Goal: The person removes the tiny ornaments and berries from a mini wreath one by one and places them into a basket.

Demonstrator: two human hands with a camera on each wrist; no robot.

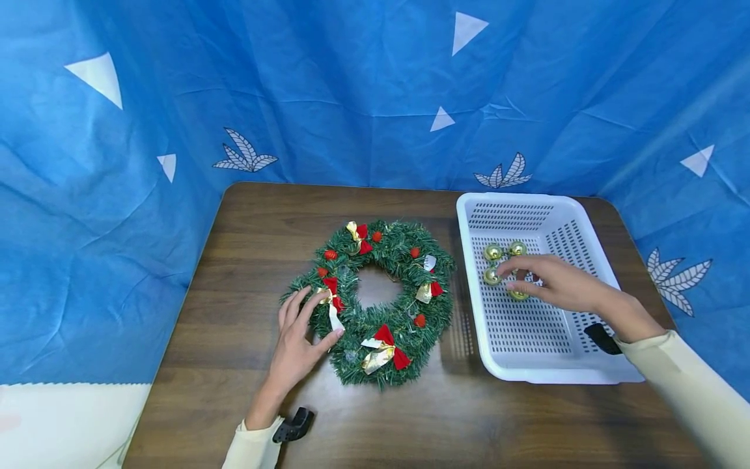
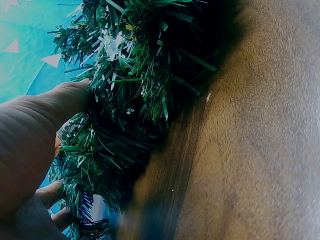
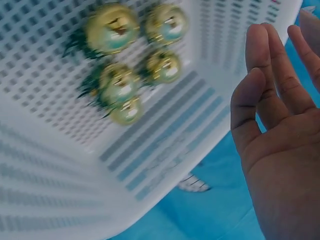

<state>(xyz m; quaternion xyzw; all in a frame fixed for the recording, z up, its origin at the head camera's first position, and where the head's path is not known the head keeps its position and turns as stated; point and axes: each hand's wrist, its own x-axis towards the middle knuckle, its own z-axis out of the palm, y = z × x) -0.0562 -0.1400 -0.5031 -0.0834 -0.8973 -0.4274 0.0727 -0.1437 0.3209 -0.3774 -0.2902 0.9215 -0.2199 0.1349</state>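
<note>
A green tinsel wreath (image 1: 430, 326) lies on the table, trimmed with red-and-gold bows (image 1: 383, 348) and small red berries. My left hand (image 1: 297, 345) rests on its left side with the fingers spread, beside a bow with a white ribbon tail (image 1: 334, 316). In the left wrist view the thumb (image 2: 65, 100) touches the green strands. Over the white basket (image 1: 530, 372) hovers my right hand (image 1: 556, 281), fingers loosely bent and nothing seen between them. Several shiny gold balls (image 1: 493, 252) with green sprigs lie under it; the hand partly hides some. The right wrist view shows these balls (image 3: 112, 29) apart from the fingers.
The brown wooden table (image 1: 217, 312) carries the wreath near its middle and the basket at its right. Blue cloth (image 1: 363, 85) with white triangles and leaf prints hangs behind and on both sides. Black straps (image 1: 295, 425) sit on the wrists.
</note>
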